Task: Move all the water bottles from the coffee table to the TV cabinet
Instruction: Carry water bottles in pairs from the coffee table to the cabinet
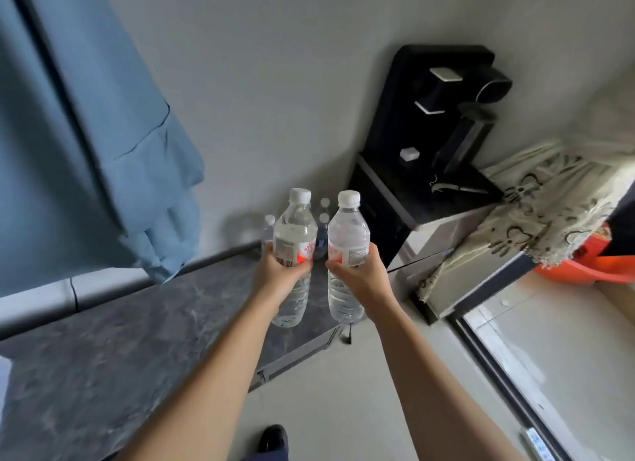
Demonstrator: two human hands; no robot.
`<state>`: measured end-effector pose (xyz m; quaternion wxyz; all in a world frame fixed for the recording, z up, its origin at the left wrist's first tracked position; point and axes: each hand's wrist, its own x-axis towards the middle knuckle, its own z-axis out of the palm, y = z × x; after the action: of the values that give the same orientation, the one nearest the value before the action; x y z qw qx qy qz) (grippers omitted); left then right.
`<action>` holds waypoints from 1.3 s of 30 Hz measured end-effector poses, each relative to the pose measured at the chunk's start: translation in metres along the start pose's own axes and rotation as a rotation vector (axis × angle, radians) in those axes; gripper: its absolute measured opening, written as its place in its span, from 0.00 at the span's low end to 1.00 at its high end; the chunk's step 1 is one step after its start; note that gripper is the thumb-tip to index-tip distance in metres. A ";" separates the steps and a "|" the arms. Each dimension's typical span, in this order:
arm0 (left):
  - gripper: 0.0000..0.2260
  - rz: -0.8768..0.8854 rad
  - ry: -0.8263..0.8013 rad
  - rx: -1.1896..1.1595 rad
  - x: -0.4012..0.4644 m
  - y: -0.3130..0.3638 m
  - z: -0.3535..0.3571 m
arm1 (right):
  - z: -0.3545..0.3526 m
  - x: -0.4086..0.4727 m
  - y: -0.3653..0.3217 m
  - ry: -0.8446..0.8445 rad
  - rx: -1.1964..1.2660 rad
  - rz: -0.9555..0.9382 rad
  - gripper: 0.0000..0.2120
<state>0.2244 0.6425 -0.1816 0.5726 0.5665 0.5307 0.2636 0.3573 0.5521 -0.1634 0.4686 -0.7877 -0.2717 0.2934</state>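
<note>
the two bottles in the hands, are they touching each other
Apart: the head view shows a strip of background between the left bottle and the right bottle.

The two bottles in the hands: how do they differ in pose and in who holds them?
The left bottle is gripped by the left hand and leans a little to the right; the right bottle is gripped by the right hand and stands nearly upright. The left bottle's cap sits slightly higher in the picture. Both are clear, white-capped, red-and-white labelled, and held over the dark marbled cabinet top.
</note>
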 end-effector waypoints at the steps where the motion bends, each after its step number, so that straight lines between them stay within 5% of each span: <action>1: 0.24 -0.001 0.010 -0.003 0.007 0.003 0.001 | 0.002 0.008 -0.001 -0.001 -0.010 0.011 0.28; 7: 0.32 -0.053 0.010 -0.006 0.063 -0.007 0.015 | 0.023 0.069 0.007 -0.031 -0.019 0.083 0.30; 15: 0.19 -0.138 0.177 -0.098 0.145 -0.081 0.046 | 0.077 0.156 0.088 -0.075 0.049 0.125 0.27; 20: 0.22 -0.184 0.267 -0.190 0.199 -0.156 0.073 | 0.125 0.205 0.156 -0.105 0.068 0.149 0.26; 39: 0.29 -0.017 0.264 -0.109 0.315 -0.242 0.139 | 0.212 0.316 0.237 -0.022 0.005 0.137 0.33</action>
<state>0.3720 0.8230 -0.5322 0.5298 0.4905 0.5910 0.3597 0.4566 0.7994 -0.5240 0.4465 -0.8001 -0.2215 0.3340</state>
